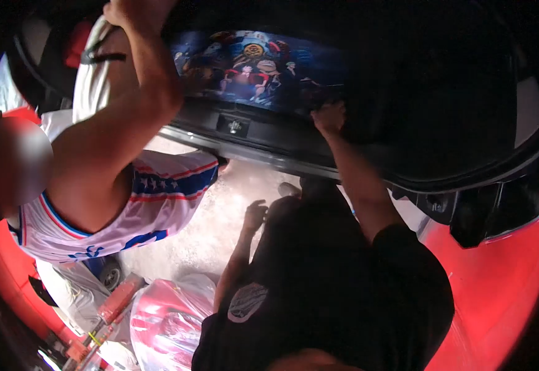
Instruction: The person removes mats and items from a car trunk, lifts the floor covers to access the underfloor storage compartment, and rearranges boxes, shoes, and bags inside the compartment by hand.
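Glossy blue cartoon-print sheet (pixel 254 65) already lying in black car trunk (pixel 269 140), final fit unclear; right hand (pixel 330 117) by near edge, can't tell grip; left hand (pixel 255 216) hangs loose, fingers relaxed.

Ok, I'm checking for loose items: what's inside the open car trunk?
A colourful printed panel shows inside, with the right hand by its right end. Whatever lies under the panel is covered, and the right side of the trunk is too dark to tell.

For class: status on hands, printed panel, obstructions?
Left hand lowered, seemingly empty. Right hand beside printed panel, grip unclear. Panel in trunk. Possible obstruction: co-worker's arm, left.
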Available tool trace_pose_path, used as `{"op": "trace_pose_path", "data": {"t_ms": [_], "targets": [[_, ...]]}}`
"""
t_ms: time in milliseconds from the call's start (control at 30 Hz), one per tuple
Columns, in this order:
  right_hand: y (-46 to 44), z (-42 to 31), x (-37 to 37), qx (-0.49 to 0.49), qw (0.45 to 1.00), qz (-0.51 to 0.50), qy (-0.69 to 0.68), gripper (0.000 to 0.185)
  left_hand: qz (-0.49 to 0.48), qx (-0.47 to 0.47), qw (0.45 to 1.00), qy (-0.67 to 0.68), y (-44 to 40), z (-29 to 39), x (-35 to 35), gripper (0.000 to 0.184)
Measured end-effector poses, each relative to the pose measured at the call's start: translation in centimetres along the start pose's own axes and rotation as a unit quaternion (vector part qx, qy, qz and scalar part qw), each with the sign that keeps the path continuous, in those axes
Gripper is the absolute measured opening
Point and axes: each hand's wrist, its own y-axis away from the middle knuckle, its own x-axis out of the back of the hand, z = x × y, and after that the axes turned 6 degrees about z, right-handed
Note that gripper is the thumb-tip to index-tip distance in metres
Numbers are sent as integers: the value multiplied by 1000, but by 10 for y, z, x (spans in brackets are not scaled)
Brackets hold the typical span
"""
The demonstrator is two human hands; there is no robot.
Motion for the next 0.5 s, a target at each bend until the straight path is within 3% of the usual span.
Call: {"op": "trace_pose_path", "data": {"t_ms": [33, 133, 200, 300, 400, 433, 500], "targets": [[-5, -1, -7, -59, 997, -19, -36, 86, 7, -14, 1000, -5, -11, 17, 2, 46], [-14, 2, -20, -21, 994, 85, -57, 89, 37, 34, 994, 97, -31, 106, 2, 56], [-37, 13, -28, -74, 977, 13, -197, 93, 35, 4, 994, 108, -46, 150, -2, 60], [-36, 11, -4, -84, 889, 16, -449, 93, -22, -146, 983, 113, -71, 197, -5, 60], [-29, 13, 11, -50, 847, -7, -530, 90, -32, -181, 977, 110, -116, 140, 0, 48], [-30, 22, 3, -1, 847, 33, -530, 85, 37, -286, 957, -27, -136, 145, -4, 45], [-15, 30, 10, -104, 841, 4, -531, 88, 82, -253, 961, -76, -157, 184, -11, 44]]}}
